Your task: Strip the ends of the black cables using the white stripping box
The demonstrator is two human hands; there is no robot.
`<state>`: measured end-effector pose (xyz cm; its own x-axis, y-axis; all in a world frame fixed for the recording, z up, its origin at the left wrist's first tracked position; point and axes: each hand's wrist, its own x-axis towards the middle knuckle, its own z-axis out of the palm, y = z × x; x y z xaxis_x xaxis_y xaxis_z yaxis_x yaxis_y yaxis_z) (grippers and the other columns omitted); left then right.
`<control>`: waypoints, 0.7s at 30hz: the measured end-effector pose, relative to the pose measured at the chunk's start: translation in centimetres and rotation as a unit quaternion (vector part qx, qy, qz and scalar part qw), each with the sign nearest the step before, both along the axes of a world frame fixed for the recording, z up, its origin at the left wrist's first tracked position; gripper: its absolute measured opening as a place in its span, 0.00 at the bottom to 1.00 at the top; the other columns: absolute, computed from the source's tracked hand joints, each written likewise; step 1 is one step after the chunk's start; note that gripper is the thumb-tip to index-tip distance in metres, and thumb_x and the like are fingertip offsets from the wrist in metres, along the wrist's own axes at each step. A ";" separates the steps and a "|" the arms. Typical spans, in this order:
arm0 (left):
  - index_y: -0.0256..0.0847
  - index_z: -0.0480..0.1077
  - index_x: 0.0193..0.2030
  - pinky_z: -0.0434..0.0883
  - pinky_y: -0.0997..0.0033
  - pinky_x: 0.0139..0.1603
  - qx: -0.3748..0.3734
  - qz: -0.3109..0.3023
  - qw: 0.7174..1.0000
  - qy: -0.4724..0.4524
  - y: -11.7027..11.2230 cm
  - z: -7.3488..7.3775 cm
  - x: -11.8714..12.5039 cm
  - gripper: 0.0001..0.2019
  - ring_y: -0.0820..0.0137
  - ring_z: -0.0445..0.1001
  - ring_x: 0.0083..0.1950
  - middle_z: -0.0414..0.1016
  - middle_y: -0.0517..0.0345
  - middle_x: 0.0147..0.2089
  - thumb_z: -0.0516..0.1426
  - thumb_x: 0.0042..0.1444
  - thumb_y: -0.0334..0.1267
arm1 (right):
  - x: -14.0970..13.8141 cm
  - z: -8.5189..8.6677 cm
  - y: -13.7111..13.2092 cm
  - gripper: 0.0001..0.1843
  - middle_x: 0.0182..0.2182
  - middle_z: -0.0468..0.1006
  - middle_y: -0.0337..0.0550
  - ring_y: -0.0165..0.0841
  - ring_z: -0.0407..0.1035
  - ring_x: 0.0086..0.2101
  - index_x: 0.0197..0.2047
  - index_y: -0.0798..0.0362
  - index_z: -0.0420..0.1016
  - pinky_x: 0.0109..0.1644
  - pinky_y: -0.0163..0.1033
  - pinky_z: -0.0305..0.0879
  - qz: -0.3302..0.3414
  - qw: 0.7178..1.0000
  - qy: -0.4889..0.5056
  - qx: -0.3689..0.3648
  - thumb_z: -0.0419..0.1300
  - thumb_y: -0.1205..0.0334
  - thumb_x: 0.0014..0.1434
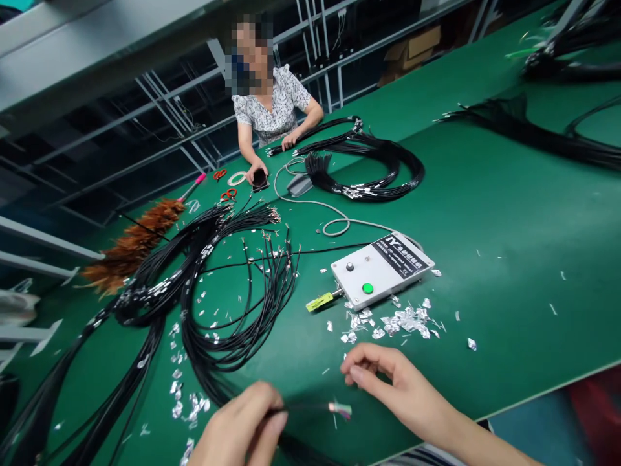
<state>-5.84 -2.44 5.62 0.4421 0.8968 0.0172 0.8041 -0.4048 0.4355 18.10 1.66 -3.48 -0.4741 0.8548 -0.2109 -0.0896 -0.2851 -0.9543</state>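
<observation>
My left hand [242, 427] is closed in a pinch on a thin black cable [303, 408] near its end, where bare coloured wires [340, 410] stick out to the right. My right hand [388, 382] hovers just right of that cable tip, fingers curled with thumb and forefinger close together, holding nothing that I can see. Both hands are at the near edge of the green table [509, 259]. A large bundle of black cables [228, 304] lies looped to the left of my hands.
A grey control box [381, 268] with a green button sits ahead, foil scraps [398, 322] scattered before it. Across the table a person [272, 103] holds a dark phone [259, 179], near another cable coil [369, 162], scissors [228, 193] and a feather duster [136, 243].
</observation>
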 end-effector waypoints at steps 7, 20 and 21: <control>0.43 0.65 0.39 0.68 0.73 0.33 -0.084 0.071 0.991 -0.071 2.0 -1.7 6.0 0.09 0.70 0.73 0.33 0.73 0.58 0.34 0.46 0.67 0.34 | 0.0 0.9 0.4 0.18 0.29 0.77 0.40 0.29 0.69 0.31 0.39 0.52 0.79 0.39 0.35 0.64 -0.023 0.989 0.141 -0.047 0.61 0.45 0.63; 0.39 0.69 0.38 0.63 0.77 0.22 -0.249 0.185 0.904 -0.294 2.5 -2.9 6.8 0.11 0.77 0.66 0.20 0.74 0.59 0.29 0.50 0.65 0.43 | 0.1 1.1 1.1 0.17 0.28 0.75 0.39 0.31 0.68 0.30 0.39 0.53 0.78 0.39 0.38 0.64 -0.086 0.991 0.100 -0.016 0.62 0.46 0.62; 0.39 0.69 0.38 0.62 0.77 0.22 -0.262 0.201 0.890 -0.313 2.4 -3.2 6.8 0.12 0.77 0.65 0.19 0.74 0.59 0.29 0.51 0.65 0.44 | -0.1 1.0 1.2 0.17 0.26 0.74 0.38 0.32 0.68 0.31 0.39 0.52 0.78 0.40 0.38 0.64 -0.087 0.992 0.092 -0.009 0.61 0.46 0.62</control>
